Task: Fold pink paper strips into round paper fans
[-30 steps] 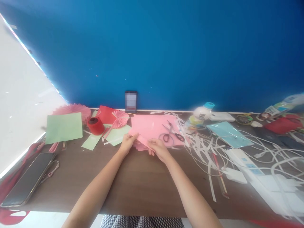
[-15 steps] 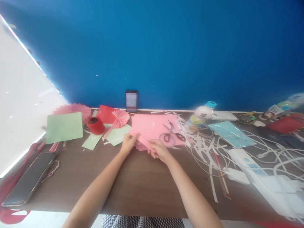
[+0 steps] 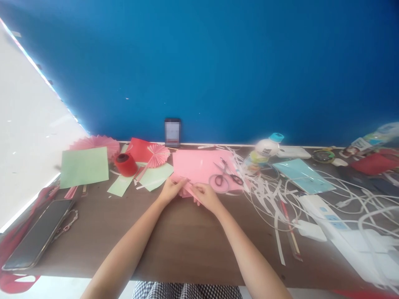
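Between my two hands is a narrow folded piece of pink paper (image 3: 188, 189). My left hand (image 3: 172, 187) pinches its left part with the thumb on top. My right hand (image 3: 205, 196) grips the right part, fingers curled beneath. Just behind the hands a larger pink sheet (image 3: 199, 162) lies flat on the table. On that sheet's right side rest scissors (image 3: 220, 177) with dark handles and a pen-like tool. A pink pleated paper fan (image 3: 158, 155) lies left of the sheet, beside a red spool (image 3: 126, 165).
Green paper (image 3: 84, 167) and a phone (image 3: 39, 234) lie at left. Another phone (image 3: 172, 132) leans on the blue wall. To the right are a bottle (image 3: 264, 149), white paper strips (image 3: 264, 193), a blue packet (image 3: 304, 175), tangled cables and a power strip (image 3: 327, 214).
My hands have come closer together along the folded pink paper. The left hand has shifted slightly right and down, and less of the paper shows between the fingers.
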The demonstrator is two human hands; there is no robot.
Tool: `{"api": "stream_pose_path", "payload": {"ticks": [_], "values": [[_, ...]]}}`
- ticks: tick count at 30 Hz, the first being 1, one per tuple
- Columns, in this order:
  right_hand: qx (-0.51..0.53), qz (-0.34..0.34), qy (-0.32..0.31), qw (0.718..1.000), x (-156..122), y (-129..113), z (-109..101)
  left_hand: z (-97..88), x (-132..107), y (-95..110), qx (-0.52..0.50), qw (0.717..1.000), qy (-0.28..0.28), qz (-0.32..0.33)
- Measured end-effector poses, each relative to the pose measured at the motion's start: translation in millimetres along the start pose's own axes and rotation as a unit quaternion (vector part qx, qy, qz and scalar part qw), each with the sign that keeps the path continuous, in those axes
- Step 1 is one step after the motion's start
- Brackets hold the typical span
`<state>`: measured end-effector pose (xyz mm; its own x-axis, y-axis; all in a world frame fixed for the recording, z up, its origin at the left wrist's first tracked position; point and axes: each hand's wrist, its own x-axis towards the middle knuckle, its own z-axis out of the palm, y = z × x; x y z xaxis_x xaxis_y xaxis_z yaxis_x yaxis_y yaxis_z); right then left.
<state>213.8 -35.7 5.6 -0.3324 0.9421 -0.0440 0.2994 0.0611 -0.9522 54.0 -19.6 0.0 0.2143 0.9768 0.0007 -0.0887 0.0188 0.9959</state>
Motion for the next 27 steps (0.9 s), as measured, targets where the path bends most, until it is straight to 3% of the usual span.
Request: {"api": "stream_pose_path", "payload": {"ticks": [8,14,23,27], "values": [[0.063,0.000,-0.033,0.997,1.4,-5.8,1.7,-3.9,4.4,0.7,-0.146,0.987,0.039,-0.047],[0.093,0.028,-0.071,0.993,-0.4,-5.9,2.0,-9.9,7.8,-3.3,-0.119,0.989,0.081,-0.029],[0.108,-0.017,-0.068,0.992,2.0,-14.6,8.4,0.6,2.9,-2.1,-0.063,0.995,-0.016,-0.069],[0.089,-0.014,-0.050,0.995,1.1,-11.1,7.4,-0.3,3.3,-0.9,-0.080,0.995,-0.004,-0.063]]}}
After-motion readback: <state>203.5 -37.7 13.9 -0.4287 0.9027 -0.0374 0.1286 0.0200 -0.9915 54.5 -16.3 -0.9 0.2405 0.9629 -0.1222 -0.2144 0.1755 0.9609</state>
